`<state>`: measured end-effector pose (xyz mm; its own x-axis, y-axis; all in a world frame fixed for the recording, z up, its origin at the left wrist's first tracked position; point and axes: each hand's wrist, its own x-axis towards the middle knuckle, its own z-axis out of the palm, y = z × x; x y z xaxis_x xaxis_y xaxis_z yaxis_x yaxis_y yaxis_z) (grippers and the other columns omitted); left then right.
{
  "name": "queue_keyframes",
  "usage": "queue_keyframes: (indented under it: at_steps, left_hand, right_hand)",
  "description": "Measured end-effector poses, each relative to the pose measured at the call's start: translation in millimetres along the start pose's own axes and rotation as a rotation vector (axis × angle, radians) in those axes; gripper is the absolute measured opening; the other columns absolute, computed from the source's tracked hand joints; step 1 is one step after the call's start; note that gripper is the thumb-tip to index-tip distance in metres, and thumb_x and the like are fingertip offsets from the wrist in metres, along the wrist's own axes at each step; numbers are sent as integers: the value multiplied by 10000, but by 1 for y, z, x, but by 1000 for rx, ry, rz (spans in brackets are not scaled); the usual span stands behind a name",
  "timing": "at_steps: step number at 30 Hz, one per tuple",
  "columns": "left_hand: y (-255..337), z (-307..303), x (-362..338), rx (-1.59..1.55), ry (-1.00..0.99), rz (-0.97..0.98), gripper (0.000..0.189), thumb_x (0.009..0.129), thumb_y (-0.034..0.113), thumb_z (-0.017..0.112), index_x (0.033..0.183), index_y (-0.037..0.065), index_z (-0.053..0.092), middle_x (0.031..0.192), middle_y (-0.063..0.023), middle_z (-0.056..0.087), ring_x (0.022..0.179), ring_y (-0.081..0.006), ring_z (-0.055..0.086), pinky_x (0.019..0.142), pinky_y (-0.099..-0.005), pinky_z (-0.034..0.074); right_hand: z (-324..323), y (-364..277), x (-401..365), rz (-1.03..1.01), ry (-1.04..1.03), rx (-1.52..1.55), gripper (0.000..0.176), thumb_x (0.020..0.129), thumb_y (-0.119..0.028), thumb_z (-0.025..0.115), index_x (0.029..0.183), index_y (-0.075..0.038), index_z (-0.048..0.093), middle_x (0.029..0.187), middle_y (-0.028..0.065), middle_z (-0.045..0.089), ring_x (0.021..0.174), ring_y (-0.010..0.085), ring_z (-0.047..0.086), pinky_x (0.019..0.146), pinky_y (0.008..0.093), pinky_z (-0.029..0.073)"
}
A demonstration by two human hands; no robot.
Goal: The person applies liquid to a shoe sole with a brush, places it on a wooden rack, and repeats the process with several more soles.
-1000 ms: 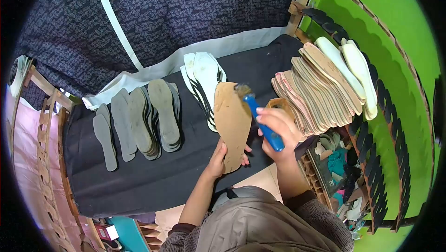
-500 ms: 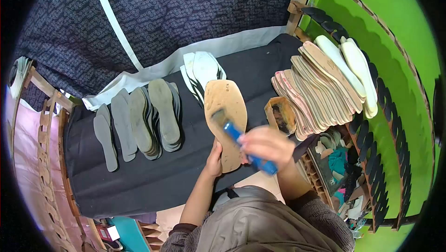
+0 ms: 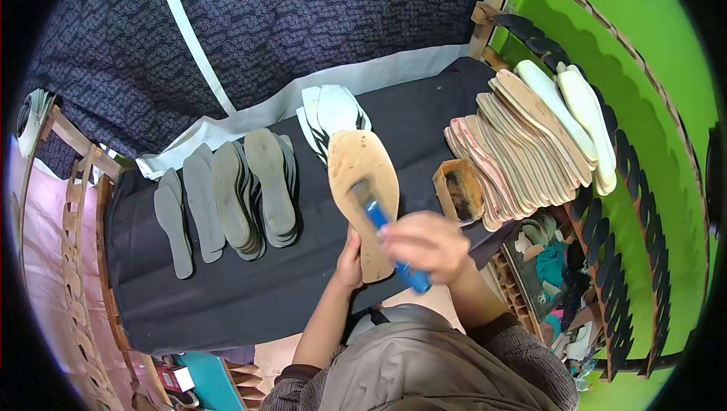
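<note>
A tan insole (image 3: 362, 155) with dark specks is held up over the table by my left hand (image 3: 350, 261), which grips its narrower lower part from the left edge. My right hand (image 3: 425, 246) is wrapped round the blue handle of a brush (image 3: 376, 214). The brush's dark tip, smeared by motion, lies over the middle of the insole's face. To the right of the insole stands an open cut-down container (image 3: 460, 191) with dark residue inside.
Stacks of grey soles (image 3: 241, 199) lie on the black cloth (image 3: 227, 305) at left. White pieces (image 3: 333, 108) sit behind the insole. Tan insoles (image 3: 522, 153) are stacked at right, beside racks of dark straps (image 3: 606, 259) and a bin of scraps (image 3: 556, 275).
My right hand and the brush have moved slightly left, and the handle's end has swung left and down. The insole has shifted a little left in my left hand.
</note>
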<state>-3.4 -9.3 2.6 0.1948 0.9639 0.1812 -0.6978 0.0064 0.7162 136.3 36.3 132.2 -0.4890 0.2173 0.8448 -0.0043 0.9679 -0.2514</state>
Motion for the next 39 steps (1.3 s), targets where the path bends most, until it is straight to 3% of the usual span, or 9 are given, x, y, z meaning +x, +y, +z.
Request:
queue_keyframes:
  at_steps: [2, 6, 8, 10, 15, 18, 22, 33, 39]
  left_hand:
    - [-3, 3, 1, -860, 532, -125, 557, 958, 502, 245, 1347, 105, 229, 1102, -232, 513, 797, -326, 611, 693, -405, 519]
    - [-3, -15, 3, -329, -247, 13, 555, 967, 489, 204, 1402, 146, 222, 1235, -179, 497, 1099, -300, 539, 940, -405, 439]
    - [-2, -11, 1, -275, -189, 26, 573, 960, 508, 198, 1393, 138, 259, 1231, -181, 505, 1082, -288, 553, 939, -400, 437]
    - [2, 1, -3, -593, 445, -245, 622, 942, 551, 192, 1335, 89, 329, 1141, -206, 535, 862, -302, 618, 775, -403, 505]
    - [-2, -13, 3, -514, -268, 36, 660, 941, 560, 157, 1344, 73, 347, 1196, -176, 533, 1116, -288, 526, 947, -378, 429]
    - [-6, -15, -4, -517, 191, -104, 672, 940, 564, 155, 1322, 53, 367, 1174, -186, 538, 1069, -297, 546, 925, -380, 443]
    - [3, -8, 1, -656, -163, 24, 663, 947, 542, 143, 1289, 38, 403, 1131, -189, 561, 1043, -297, 553, 917, -388, 444]
    - [4, -3, 1, -634, 303, 17, 589, 960, 467, 155, 1275, 38, 409, 1098, -206, 560, 944, -289, 592, 848, -383, 479]
    - [5, -10, 2, -458, 138, 77, 556, 969, 435, 173, 1314, 56, 390, 1173, -163, 549, 973, -282, 596, 830, -383, 493]
  right_hand:
    - [3, -5, 0, -35, -91, 79, 188, 693, -90, 670, 860, -6, 645, 897, 152, 654, 710, 280, 649, 620, 341, 530]
    - [-5, 4, 0, 119, 147, -184, 229, 666, -92, 683, 870, 6, 644, 913, 171, 650, 724, 285, 644, 619, 345, 514]
    - [-1, 6, -8, 76, 89, -83, 194, 677, -85, 673, 851, -1, 648, 908, 166, 651, 726, 284, 645, 614, 342, 513]
    - [2, -4, -4, -12, -110, 98, 168, 699, -73, 658, 854, -8, 651, 897, 161, 652, 729, 272, 652, 625, 337, 526]
    - [2, 2, -4, 102, 118, -113, 201, 663, -43, 681, 849, 15, 633, 885, 164, 657, 713, 287, 650, 618, 337, 526]
    - [10, 2, -9, 42, 40, 35, 224, 647, -42, 690, 858, 10, 635, 875, 160, 657, 702, 287, 646, 610, 335, 523]
    - [7, -3, -4, 113, 81, 31, 210, 646, -39, 685, 848, 4, 644, 870, 157, 655, 686, 284, 641, 613, 338, 521]
    - [13, -13, -7, 187, 11, 2, 283, 592, 40, 635, 869, -13, 612, 903, 133, 616, 737, 291, 616, 639, 345, 506]
    - [12, -9, -11, 150, -71, 97, 194, 661, -59, 694, 838, -5, 633, 885, 132, 643, 698, 275, 631, 623, 328, 516]
